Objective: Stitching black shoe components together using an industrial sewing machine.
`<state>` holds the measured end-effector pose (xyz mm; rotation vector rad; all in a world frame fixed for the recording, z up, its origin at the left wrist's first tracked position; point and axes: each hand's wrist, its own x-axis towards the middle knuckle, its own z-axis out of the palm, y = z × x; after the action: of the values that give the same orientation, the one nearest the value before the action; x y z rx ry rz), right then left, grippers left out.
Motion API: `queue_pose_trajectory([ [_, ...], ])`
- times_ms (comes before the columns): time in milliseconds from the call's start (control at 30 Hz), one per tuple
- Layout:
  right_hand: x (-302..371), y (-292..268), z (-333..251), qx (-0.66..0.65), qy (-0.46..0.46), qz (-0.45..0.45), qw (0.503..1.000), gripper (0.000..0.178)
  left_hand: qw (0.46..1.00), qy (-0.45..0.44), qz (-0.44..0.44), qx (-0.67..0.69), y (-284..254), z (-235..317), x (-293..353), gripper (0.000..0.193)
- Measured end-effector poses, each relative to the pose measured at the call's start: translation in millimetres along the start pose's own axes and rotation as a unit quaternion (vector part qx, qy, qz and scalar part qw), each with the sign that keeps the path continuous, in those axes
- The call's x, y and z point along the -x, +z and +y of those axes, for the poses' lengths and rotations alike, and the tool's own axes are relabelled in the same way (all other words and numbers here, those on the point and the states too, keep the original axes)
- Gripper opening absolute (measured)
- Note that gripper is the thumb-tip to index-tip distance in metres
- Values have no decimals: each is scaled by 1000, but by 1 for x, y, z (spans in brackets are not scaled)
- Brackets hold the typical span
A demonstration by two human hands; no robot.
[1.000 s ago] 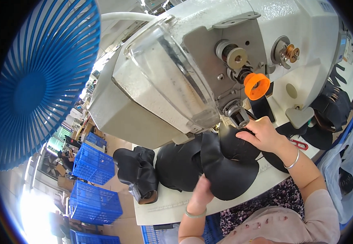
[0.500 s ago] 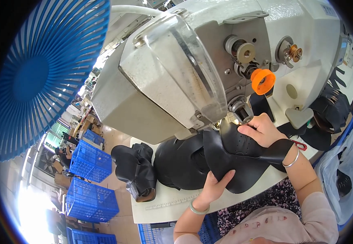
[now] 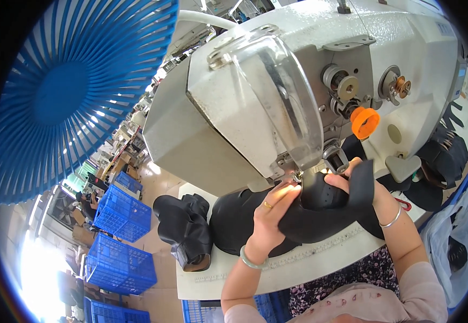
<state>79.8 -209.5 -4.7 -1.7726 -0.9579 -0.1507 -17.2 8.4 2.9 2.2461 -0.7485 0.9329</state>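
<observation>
Under the head of a pale grey sewing machine sits a black leather piece with rows of small holes, which looks like a shoe or boot upper. My left hand grips its left edge, fingertips pinched close to the lit needle area. On the other side, my right hand has its thumb over the leather; a raised flap hides some of its fingers. More black leather spreads on the white table left of my left hand. A folded black leather upper lies at the table's left end.
A large blue fan fills the upper left. Blue crates stand on the floor at left. A ruler strip runs along the table. Black pieces and a red-handled tool lie right, beside a bag-lined crate.
My left hand has moved up from the leather's lower edge to beside the needle. My right hand has turned the piece, and its flap now stands up. The whole view has shifted slightly.
</observation>
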Motion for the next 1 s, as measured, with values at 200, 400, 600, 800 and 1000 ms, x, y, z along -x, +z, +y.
queue_pose_trajectory([
  [200,-2,4,4,5,-6,41,999,29,1000,-13,-3,28,1,6,0,45],
  [400,-3,3,0,-60,-26,30,997,30,1000,4,-12,-7,0,8,0,58],
  [600,-6,-1,-9,-46,-7,33,998,31,998,15,-17,-58,0,12,-3,65],
  [800,-7,-4,-10,-70,30,21,997,31,996,16,-28,-81,-2,12,-4,65],
  [1000,-17,-11,-6,-40,15,-3,999,30,989,36,-24,-140,2,12,-3,63],
])
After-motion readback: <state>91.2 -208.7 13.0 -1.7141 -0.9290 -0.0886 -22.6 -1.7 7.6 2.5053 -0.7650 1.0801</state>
